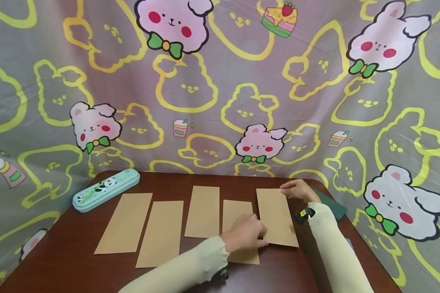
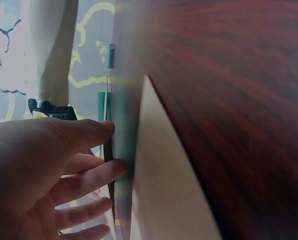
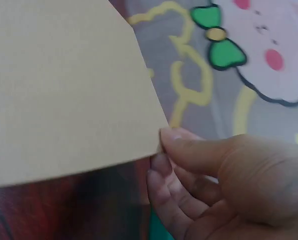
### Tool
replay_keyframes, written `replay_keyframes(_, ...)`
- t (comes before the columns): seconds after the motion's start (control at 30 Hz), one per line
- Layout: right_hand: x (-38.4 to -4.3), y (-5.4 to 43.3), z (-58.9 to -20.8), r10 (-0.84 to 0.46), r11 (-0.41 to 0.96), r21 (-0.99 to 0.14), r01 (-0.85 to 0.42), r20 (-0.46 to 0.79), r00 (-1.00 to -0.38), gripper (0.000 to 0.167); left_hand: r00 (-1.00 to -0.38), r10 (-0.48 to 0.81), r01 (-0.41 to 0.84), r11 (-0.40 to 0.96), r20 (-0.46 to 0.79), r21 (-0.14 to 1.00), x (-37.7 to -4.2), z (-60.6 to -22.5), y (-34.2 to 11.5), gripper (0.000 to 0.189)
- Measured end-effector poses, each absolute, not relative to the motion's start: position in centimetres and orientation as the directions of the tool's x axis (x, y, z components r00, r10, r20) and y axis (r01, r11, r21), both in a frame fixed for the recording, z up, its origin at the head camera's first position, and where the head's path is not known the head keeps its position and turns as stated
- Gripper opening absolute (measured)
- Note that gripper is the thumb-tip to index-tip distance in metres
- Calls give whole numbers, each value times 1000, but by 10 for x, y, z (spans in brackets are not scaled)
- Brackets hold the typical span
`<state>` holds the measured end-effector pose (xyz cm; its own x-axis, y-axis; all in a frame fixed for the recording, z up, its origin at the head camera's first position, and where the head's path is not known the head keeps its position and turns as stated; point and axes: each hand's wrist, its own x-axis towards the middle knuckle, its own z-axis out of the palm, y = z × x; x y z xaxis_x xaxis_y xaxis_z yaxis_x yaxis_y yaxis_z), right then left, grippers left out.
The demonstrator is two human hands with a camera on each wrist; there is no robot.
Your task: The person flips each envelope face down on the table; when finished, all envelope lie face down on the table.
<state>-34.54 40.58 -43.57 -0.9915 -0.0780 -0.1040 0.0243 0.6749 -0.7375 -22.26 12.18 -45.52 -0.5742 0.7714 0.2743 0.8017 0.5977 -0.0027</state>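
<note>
My right hand (image 1: 300, 189) pinches the far right corner of the rightmost tan paper sheet (image 1: 276, 215), thumb on top. The right wrist view shows this corner (image 3: 160, 142) between thumb and fingers. That sheet sits just above the tabletop, a shadow under its near edge. My left hand (image 1: 245, 232) is at its near left corner, over another tan sheet (image 1: 238, 257). Seen in the left wrist view, the left fingers (image 2: 86, 217) are loosely spread, thumb and fingertips apart, right at the thin edge of the sheet.
Three more tan sheets lie to the left: one leftmost (image 1: 124, 224), one beside it (image 1: 161, 232), one in the middle (image 1: 203, 211). A mint panda pencil case (image 1: 106, 190) stands at the back left of the brown table (image 1: 95, 276). A dark green object (image 1: 331, 205) lies at the right.
</note>
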Motion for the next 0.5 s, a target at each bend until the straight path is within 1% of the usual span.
replay_keyframes(0.07, -346, 403, -440, -77, 709, -705, 12, -94, -993, 29, -596, 762, 786, 619, 251, -12, -222, -457, 125, 39)
replay_keyframes(0.13, -346, 399, -445, -60, 738, -675, 20, -94, -994, 26, -606, 760, 777, 628, 236, -29, -222, -460, 128, 38)
replay_keyframes(0.3, -346, 388, -454, -59, 792, -610, 4, -83, -995, 24, -599, 773, 784, 619, 210, -38, -219, -464, 135, 35)
replay_keyframes(0.4, -346, 382, -453, -90, 837, -545, -57, -35, -995, 25, -589, 782, 799, 602, 205, 0, -221, -462, 132, 34)
replay_keyframes(0.5, -347, 374, -448, -128, 859, -493, -137, 52, -990, 23, -572, 789, 814, 579, 225, 42, -224, -454, 120, 18)
